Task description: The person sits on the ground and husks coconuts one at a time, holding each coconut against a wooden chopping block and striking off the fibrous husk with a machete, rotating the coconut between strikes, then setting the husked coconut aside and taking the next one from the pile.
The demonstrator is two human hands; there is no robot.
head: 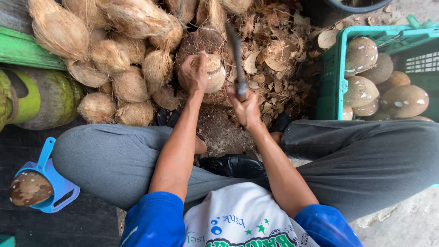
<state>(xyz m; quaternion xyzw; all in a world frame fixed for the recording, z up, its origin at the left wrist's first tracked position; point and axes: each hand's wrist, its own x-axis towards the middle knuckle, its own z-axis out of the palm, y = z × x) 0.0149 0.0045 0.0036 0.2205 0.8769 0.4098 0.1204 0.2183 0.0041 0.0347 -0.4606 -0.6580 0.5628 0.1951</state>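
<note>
Left hand (192,73) clamped over a coconut (214,72), upper centre of frame, fingers wrapped across its top, pinning it on a dark round chopping block (201,42). Right hand (246,107) closed tight around the handle of a long blade (235,48), which runs up and slightly left, just beside the nut.

Risk as I see it: blade edge sits close to the left fingers. A glancing strike off the curved shell could slide toward that hand. The nut could also roll, since only one hand steadies it.

Coconut: mostly husked, pale tan, fibrous, darker patch near the top.

Unhusked pile (114,50) at upper left. Green crate (331,77) at right holds smooth peeled nuts. Husk scraps (274,59) litter the ground between them. Blue scoop (50,183) at lower left.
</note>
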